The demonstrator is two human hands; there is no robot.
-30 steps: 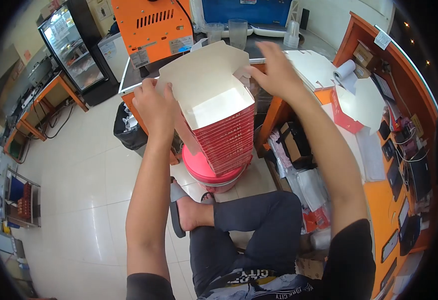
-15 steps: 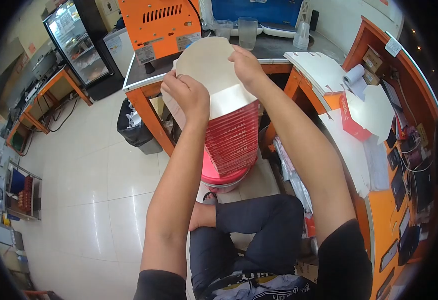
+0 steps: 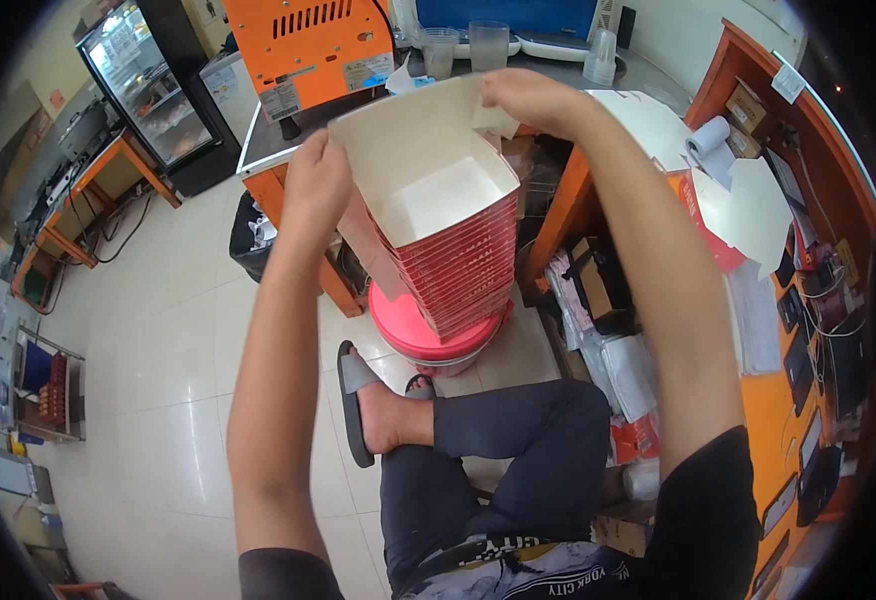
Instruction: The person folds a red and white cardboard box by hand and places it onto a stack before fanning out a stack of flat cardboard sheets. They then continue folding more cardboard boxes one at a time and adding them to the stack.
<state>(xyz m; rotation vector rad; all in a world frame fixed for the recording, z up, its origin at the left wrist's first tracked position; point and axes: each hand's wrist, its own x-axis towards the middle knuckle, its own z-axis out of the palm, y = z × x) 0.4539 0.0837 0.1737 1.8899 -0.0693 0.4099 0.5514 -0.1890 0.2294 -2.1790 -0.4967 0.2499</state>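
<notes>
A tall stack of nested red paper food boxes (image 3: pixel 458 270) stands upright on the pink lid of a bucket (image 3: pixel 393 325). The top paper box (image 3: pixel 443 195) shows its plain white inside, with its back panel raised. My left hand (image 3: pixel 318 180) is closed on the left edge of that panel. At its upper right corner, my right hand (image 3: pixel 528 98) pinches the panel near a small folded flap (image 3: pixel 496 122). My fingertips are partly hidden by the hands themselves.
An orange machine (image 3: pixel 308 55) and plastic cups (image 3: pixel 488 45) stand on the counter ahead. To my right, a folded red and white box (image 3: pixel 708 215) and several phones (image 3: pixel 780 505) lie on the orange desk. A black-lined bin (image 3: pixel 250 240) is beside the counter leg.
My hands have moved apart, the left one outward and down. The top box's panel has swung up and back, uncovering its inside. My foot in a sandal now shows beside the bucket.
</notes>
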